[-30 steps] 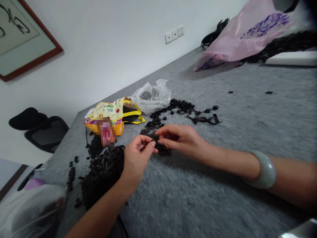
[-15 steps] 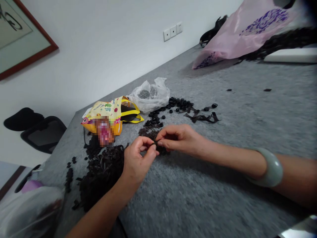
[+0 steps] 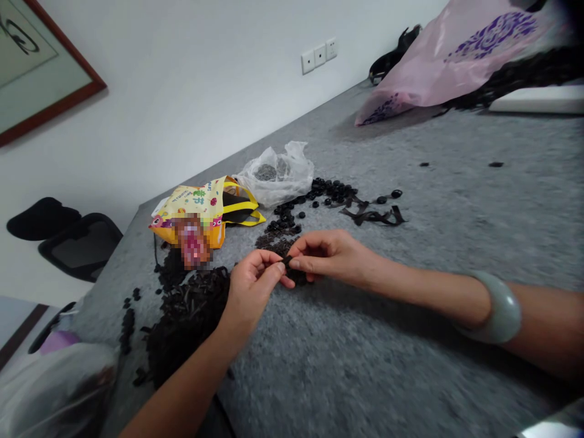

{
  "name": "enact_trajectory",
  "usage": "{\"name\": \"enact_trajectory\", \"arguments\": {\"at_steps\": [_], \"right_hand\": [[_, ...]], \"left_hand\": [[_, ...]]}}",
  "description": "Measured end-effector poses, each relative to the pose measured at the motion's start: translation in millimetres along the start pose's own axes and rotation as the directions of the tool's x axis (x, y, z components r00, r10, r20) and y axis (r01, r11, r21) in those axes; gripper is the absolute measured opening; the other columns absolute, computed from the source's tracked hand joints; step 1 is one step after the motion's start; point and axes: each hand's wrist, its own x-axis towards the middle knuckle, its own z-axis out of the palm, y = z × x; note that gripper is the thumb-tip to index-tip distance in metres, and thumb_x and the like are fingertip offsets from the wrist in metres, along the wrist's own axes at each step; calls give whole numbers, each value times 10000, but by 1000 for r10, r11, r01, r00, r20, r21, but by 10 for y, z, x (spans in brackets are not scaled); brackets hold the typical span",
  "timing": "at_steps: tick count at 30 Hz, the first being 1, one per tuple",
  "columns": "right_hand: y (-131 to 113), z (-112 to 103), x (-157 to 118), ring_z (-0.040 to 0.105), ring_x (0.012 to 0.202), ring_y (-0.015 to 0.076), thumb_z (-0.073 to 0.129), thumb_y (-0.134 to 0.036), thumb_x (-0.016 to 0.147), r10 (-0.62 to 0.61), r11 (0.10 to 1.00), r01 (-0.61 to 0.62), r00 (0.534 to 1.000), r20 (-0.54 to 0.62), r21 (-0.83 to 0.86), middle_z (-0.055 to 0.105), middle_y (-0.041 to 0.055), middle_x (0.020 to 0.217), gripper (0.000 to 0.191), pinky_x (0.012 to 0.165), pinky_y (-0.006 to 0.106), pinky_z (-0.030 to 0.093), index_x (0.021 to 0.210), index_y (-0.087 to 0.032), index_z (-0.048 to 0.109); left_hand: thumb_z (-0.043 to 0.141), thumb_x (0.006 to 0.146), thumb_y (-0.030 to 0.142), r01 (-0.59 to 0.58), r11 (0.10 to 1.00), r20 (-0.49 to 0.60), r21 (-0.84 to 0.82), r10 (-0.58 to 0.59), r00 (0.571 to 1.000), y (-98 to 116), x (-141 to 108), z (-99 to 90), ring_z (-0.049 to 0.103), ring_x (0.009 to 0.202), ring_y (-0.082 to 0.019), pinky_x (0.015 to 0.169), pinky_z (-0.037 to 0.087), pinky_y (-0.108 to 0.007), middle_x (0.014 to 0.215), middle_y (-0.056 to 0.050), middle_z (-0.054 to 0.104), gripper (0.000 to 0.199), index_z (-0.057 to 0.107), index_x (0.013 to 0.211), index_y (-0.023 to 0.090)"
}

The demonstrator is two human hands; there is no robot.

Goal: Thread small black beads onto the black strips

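Small black piece (image 3: 286, 261), held above the counter (image 3: 410, 359) between both hands, its outline largely hidden by the fingers. It is judged light, but too little shows to tell stiff plastic from soft tape. Being small, it is likely to slip, so the fingertips at its edges appear the surest hold. Left hand (image 3: 250, 292): thumb and fingers closed on one side of the piece, wrist low, forearm rising from the lower left. Right hand (image 3: 331, 255): fingers curled, with the thumb and fingertips closed on the other side, forearm extended from the right, a pale bangle (image 3: 495, 307) on the arm. Just beyond the hands lies a small heap of black pieces (image 3: 274, 244); to the left, a large pile of black strips (image 3: 187, 322). Farther off are black buttons (image 3: 331, 191), loose ribbons (image 3: 371, 215), a yellow bag (image 3: 201, 204) and a clear bag (image 3: 274, 173).
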Motion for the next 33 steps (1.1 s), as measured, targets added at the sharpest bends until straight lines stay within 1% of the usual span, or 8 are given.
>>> {"name": "enact_trajectory", "arguments": {"at_steps": [10, 14, 18, 23, 25, 28, 30, 33], "right_hand": [[-32, 26, 4, 506, 520, 87, 670, -363, 833, 11, 997, -15, 999, -53, -74, 588, -20, 603, 222, 467, 201, 367, 756, -159, 628], [-35, 46, 9, 494, 505, 74, 695, -336, 800, 64, 998, -64, 997, -51, 3, 580, -31, 600, 193, 455, 184, 386, 761, -156, 634], [-93, 74, -8, 512, 520, 69, 751, -383, 768, 100, 986, -98, 995, -8, 137, 584, -41, 624, 249, 468, 180, 422, 769, -161, 639], [-117, 81, -21, 516, 545, 70, 792, -450, 761, 64, 992, -61, 998, -27, 106, 580, -43, 651, 333, 479, 181, 417, 770, -158, 635], [-111, 55, -7, 510, 554, 74, 762, -447, 799, 5, 999, -4, 1000, -8, 33, 576, -40, 658, 317, 495, 189, 415, 781, -156, 639], [-142, -50, -16, 556, 632, 109, 705, -395, 864, -107, 963, 120, 992, 66, -240, 642, -2, 725, 228, 570, 223, 433, 861, -167, 697], [-164, -220, -42, 628, 740, 158, 702, -339, 869, -154, 864, 155, 987, 42, -479, 721, 47, 854, 178, 669, 267, 469, 959, -190, 738], [-44, -710, 33, 668, 741, 203, 676, -299, 885, -147, 596, -40, 976, -158, -802, 761, 95, 953, 166, 658, 316, 450, 1000, -228, 773]], "left_hand": [[726, 769, 227, -129, 955, -38, 267, 144, 989, 27, -40, 61, 719, 669, -162, 631, 544, -254, 766, -4, 712, 173, 691, 936, 196], [718, 756, 241, -115, 958, -57, 262, 134, 989, 74, -47, 72, 717, 600, -162, 570, 536, -245, 731, 1, 716, 93, 684, 831, 196], [768, 692, 252, -79, 957, -106, 278, 112, 988, 153, -65, 21, 689, 524, -163, 535, 525, -243, 620, 10, 702, 126, 681, 765, 196], [774, 719, 283, -22, 987, -5, 156, 23, 1000, 138, -30, -61, 696, 582, -163, 600, 543, -256, 647, 11, 710, 142, 676, 779, 201], [754, 760, 304, 1, 985, 28, 171, -6, 1000, 135, -6, -81, 698, 612, -163, 631, 541, -261, 674, 1, 721, 131, 684, 800, 199], [721, 791, 294, 13, 964, 22, 264, -20, 1000, 188, -23, -108, 693, 609, -172, 609, 514, -256, 640, -8, 715, 105, 697, 826, 198], [702, 781, 248, -3, 951, -5, 309, 4, 1000, 248, -68, -136, 684, 591, -176, 582, 498, -255, 623, -6, 700, 57, 699, 811, 199], [657, 782, 192, -97, 927, 65, 363, 78, 995, 314, -100, -241, 683, 644, -179, 623, 514, -269, 693, -22, 708, 66, 720, 789, 210]]}}
